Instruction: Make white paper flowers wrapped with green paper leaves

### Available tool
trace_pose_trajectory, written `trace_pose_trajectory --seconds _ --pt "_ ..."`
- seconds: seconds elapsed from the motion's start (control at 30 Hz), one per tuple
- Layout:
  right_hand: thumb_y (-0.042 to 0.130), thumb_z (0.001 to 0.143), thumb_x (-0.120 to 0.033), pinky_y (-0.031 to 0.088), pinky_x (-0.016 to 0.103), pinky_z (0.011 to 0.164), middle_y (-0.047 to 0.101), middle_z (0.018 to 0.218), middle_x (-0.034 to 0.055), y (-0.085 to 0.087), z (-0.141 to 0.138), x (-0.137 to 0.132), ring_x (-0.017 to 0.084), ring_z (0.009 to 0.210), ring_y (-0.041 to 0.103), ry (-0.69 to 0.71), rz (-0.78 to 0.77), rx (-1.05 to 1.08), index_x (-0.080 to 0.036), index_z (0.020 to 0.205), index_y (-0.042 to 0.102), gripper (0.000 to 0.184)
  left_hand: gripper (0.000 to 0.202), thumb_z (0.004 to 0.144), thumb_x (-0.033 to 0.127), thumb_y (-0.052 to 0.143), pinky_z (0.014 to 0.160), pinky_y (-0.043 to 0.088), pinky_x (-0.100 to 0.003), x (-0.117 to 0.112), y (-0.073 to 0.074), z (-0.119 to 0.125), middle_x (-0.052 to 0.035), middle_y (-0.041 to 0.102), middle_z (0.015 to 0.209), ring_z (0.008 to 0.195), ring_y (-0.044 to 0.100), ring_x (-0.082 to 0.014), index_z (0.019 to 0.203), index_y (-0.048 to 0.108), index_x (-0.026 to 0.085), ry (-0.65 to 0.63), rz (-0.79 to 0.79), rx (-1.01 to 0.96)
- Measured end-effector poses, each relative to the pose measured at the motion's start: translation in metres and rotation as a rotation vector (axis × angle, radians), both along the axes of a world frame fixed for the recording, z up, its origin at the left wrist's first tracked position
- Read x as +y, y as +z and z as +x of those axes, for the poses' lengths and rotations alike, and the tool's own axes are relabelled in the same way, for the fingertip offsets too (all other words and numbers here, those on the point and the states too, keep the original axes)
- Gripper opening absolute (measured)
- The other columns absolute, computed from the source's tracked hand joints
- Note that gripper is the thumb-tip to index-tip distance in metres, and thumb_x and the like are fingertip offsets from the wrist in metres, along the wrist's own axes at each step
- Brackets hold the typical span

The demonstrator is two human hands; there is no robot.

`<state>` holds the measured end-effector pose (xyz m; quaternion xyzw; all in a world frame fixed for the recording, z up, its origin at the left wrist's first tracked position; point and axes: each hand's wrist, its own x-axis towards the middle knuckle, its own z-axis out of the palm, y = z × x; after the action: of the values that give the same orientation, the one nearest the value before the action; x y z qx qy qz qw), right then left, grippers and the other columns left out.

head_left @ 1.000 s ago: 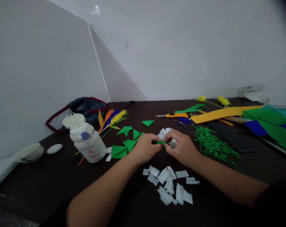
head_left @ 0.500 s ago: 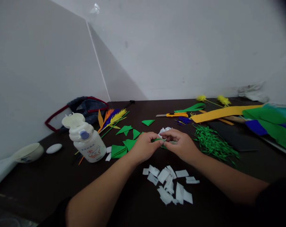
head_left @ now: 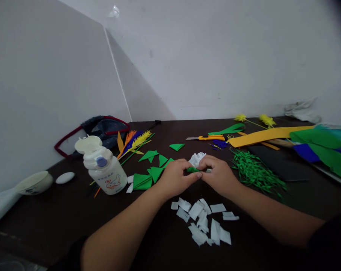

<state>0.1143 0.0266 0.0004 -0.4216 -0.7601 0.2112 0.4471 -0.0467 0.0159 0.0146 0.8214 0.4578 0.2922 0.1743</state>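
Hands meet mid-table: the left hand [head_left: 174, 177] and right hand [head_left: 218, 174] both pinch a small green paper piece [head_left: 193, 170] between curled fingertips. Crumpled white paper [head_left: 197, 158] sits just beyond, flat white scraps [head_left: 203, 222] nearer, green triangles [head_left: 147, 170] and a glue bottle [head_left: 101, 165] left, shredded green strips [head_left: 255, 171] right. Bare dark table [head_left: 60, 218] lies open at near left.

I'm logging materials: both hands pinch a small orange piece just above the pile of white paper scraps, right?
Not orange. In the head view the left hand and right hand pinch a small green piece, just beyond the white paper scraps.
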Motion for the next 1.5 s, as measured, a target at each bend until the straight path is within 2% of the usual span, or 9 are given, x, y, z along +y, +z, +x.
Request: trace_pose_trajectory --seconds 0.23,0.47,0.67,0.8,0.97,1.1,1.3,1.4,1.5 --pt "0.06 0.056 -0.017 0.03 0.023 0.047 0.046 0.053 -0.0048 0.0 -0.001 -0.001 0.01 0.051 0.039 0.056 -0.342 0.058 -0.018 0.058 0.047 0.014 0.024 0.076 0.039 0.055 0.061 0.039 -0.024 0.0 0.002 -0.002 -0.0019 0.057 0.072 0.066 0.052 -0.0121 0.078 0.065 0.017 -0.106 -0.012 0.017" --pt "0.061 0.053 -0.012 0.025 0.021 0.045 0.04 0.052 -0.0064 0.001 -0.002 -0.002 0.008 0.05 0.033 0.213 -0.439 0.06 -0.017 0.056 0.044 0.018 0.021 0.076 0.037 0.057 0.064 0.038 -0.023 -0.001 0.008 -0.002 -0.0007 0.057 0.07 0.071 0.052 -0.0121 0.078 0.063 0.018 -0.285 -0.028 0.008" --pt "0.063 0.054 -0.014 0.025 0.021 0.045 0.039 0.052 -0.0069 0.001 -0.002 -0.002 0.008 0.05 0.032 0.225 -0.44 0.078 -0.018 0.056 0.043 0.02 0.02 0.079 0.029 0.052 0.059 0.037 -0.022 0.0 0.004 -0.002 0.0002 0.053 0.065 0.064 0.049 -0.0104 0.068 0.061 0.015 -0.226 -0.017 -0.004" --pt "0.063 0.056 -0.016 0.028 0.022 0.046 0.04 0.053 -0.0067 -0.001 -0.004 -0.001 0.008 0.05 0.036 0.154 -0.363 0.115 -0.018 0.059 0.046 0.017 0.021 0.079 0.025 0.052 0.057 0.036 -0.022 0.002 0.002 -0.002 0.0009 0.05 0.063 0.062 0.047 -0.01 0.062 0.059 0.015 -0.149 0.019 -0.042" --pt "0.059 0.067 -0.022 0.042 0.028 0.061 0.058 0.073 0.0014 -0.003 -0.003 0.0 0.014 0.066 0.053 0.16 -0.202 0.217 -0.018 0.083 0.059 0.016 0.02 0.079 0.025 0.051 0.057 0.036 -0.023 0.005 0.003 -0.003 0.0007 0.05 0.061 0.061 0.047 -0.0104 0.066 0.062 0.014 -0.045 0.041 -0.205" --pt "0.054 0.074 -0.022 0.044 0.029 0.064 0.059 0.076 0.0043 0.003 0.001 -0.004 0.015 0.071 0.055 0.091 0.032 0.142 -0.018 0.078 0.063 0.01 0.019 0.079 0.026 0.052 0.061 0.038 -0.023 0.006 0.004 -0.003 -0.0003 0.053 0.065 0.065 0.05 -0.0113 0.068 0.062 0.014 -0.059 -0.03 -0.324" --pt "0.05 0.071 -0.01 0.043 0.033 0.077 0.058 0.085 0.0064 0.003 0.005 -0.004 0.018 0.084 0.053 0.069 0.43 -0.074 -0.018 0.079 0.059 0.014 0.024 0.075 0.035 0.056 0.069 0.042 -0.026 0.003 0.005 -0.004 -0.0034 0.062 0.08 0.074 0.054 -0.0147 0.084 0.063 0.014 -0.106 -0.275 -0.356" --pt "0.048 0.069 -0.008 0.042 0.035 0.079 0.06 0.082 0.0063 -0.001 0.006 -0.002 0.019 0.083 0.053 0.064 0.491 -0.229 -0.018 0.079 0.058 0.017 0.024 0.072 0.035 0.06 0.068 0.041 -0.026 0.003 0.005 -0.005 -0.0024 0.063 0.077 0.074 0.054 -0.0152 0.082 0.063 0.014 -0.077 -0.272 -0.3" --pt "0.049 0.07 -0.01 0.043 0.034 0.074 0.06 0.077 0.0059 -0.003 0.006 -0.002 0.019 0.079 0.053 0.049 0.474 -0.293 -0.018 0.077 0.058 0.014 0.016 0.073 0.029 0.058 0.067 0.041 -0.026 0.006 0.002 -0.005 -0.0009 0.062 0.071 0.071 0.054 -0.0142 0.075 0.064 0.015 -0.068 -0.222 -0.262"
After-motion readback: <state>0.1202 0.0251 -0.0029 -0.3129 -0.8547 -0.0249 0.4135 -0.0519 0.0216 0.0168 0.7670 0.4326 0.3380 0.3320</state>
